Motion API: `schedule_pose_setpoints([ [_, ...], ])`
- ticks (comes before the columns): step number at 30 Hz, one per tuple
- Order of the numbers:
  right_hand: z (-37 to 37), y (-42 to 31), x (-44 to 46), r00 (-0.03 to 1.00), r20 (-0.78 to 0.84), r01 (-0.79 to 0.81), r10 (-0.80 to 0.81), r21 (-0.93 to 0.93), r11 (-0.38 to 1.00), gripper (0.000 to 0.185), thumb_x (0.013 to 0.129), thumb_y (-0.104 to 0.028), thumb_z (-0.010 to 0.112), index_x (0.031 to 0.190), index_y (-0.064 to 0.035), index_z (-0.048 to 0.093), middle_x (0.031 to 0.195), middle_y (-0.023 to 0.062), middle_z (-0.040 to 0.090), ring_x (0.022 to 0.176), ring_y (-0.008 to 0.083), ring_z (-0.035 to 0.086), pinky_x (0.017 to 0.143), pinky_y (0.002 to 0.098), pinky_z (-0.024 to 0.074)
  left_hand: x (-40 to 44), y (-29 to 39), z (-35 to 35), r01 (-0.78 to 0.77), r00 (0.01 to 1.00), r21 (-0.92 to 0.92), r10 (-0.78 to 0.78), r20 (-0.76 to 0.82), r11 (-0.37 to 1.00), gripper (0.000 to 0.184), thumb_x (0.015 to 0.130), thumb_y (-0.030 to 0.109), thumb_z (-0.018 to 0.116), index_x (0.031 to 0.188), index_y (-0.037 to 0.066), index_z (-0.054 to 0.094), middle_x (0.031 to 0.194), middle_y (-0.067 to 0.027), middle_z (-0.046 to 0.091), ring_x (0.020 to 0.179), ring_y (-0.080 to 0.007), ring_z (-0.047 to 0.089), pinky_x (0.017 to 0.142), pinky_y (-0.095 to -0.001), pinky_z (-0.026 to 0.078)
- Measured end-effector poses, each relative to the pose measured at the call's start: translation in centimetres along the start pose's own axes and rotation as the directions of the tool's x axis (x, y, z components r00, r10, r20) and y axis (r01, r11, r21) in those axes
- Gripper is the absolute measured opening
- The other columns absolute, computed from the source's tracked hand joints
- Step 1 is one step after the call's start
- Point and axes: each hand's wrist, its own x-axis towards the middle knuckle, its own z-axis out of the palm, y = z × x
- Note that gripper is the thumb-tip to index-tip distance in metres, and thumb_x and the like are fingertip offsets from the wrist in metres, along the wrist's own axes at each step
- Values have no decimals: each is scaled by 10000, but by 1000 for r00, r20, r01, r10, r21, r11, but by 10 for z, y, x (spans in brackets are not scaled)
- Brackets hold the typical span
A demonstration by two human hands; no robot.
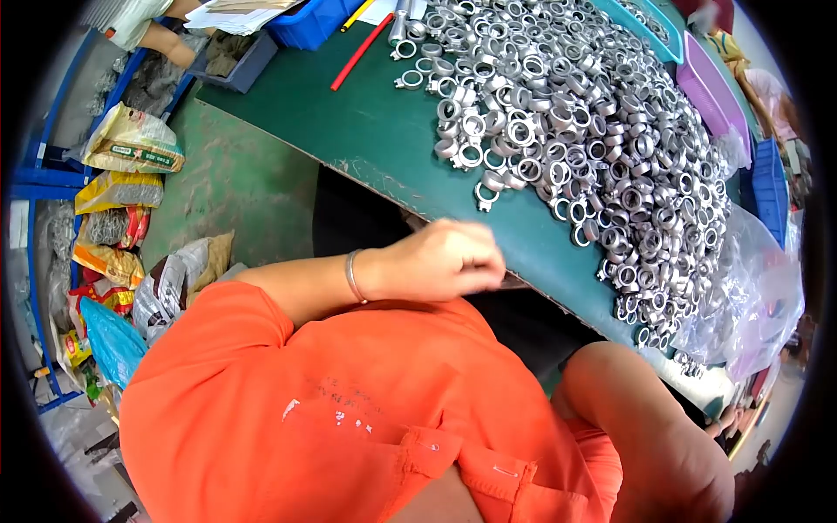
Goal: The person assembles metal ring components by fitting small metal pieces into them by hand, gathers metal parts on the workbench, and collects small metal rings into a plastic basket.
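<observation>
My left hand (446, 261), with a bracelet (352, 276) on its wrist, is in front of my chest at the near edge of the green table (375, 148). Its fingers are curled in and slightly blurred; the palm is hidden, so I cannot tell what they hold, if anything. Beyond it lies a large heap of small metal ring fittings (558, 113), each a round collar with a small lug. One ring fitting (486, 195) at the heap's near edge lies closest to the hand. My right hand is not in view.
On the table lie a red stick (362, 52) and a yellow one (357, 15). Blue bin (301, 26) and grey bin (228, 63) stand at the far left; a purple tray (711, 87) and clear plastic bag (741, 296) are right. Sacks (131, 144) fill the left shelving. Other people are at the edges.
</observation>
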Motion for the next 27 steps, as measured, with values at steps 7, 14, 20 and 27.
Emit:
schedule_pose_setpoints([
  [7,7,16,-8,996,87,21,-5,-181,983,118,839,13,494,908,31,588,895,83,611,890,171,578,852,317,472,23,-16,-19,100,931,413,62,-361,905,216,745,-23,641,957,3,608,961,-124,509,801,-256,558,681,-312,475],
  [14,-1,7,7,994,106,31,-21,-99,995,77,808,35,510,811,14,584,795,45,585,811,145,559,826,313,477,17,-10,-19,75,918,142,-13,-396,987,111,778,-32,644,883,-14,613,1017,-90,530,794,-138,583,672,-266,507],
  [20,10,14,-3,998,44,-42,47,-115,993,106,780,75,503,772,4,582,742,31,568,762,140,551,817,315,482,16,-11,-17,131,870,-587,-376,-318,799,142,867,9,575,1006,-18,582,945,-79,613,834,-117,603,743,-273,525],
  [27,18,25,0,979,30,201,-201,-285,937,121,786,89,508,828,14,594,786,50,600,807,158,577,815,316,481,17,6,-12,192,839,-825,-524,-142,531,179,883,26,540,1059,-7,548,936,-110,636,758,-132,617,685,-271,531],
])
